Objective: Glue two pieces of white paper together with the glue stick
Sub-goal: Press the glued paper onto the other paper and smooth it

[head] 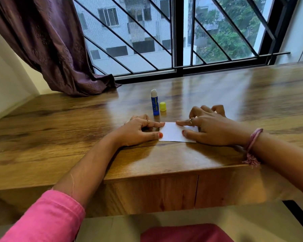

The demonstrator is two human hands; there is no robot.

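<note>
**A:** What's nearest you?

**B:** Your pink sleeve [47, 219] low on the left, then the front edge of the wooden bench [147, 161], glossy and streaked with window glare.

**A:** And your hands?

**B:** Both lie on the white paper [173, 132], close to that front edge. Your left hand [138, 131] presses its left side with a straight forefinger and thumb, the other fingers tucked under. Your right hand [206, 129] presses the right side, forefinger and thumb flat, the rest arched off the wood. Neither grips anything. You cannot tell whether one sheet or two lie there. A pink thread band [252, 145] circles your right wrist.

**A:** What's beyond the paper?

**B:** The glue stick [155, 104] stands upright just behind it, uncapped, white tip showing. Its yellow cap [162, 106] sits just beside it on the right, apart from it.

**A:** Further back?

**B:** A purple curtain [56, 49] pools on the bench's far left corner. Behind runs a barred window [178, 32], with a pale building and trees outside.
</note>
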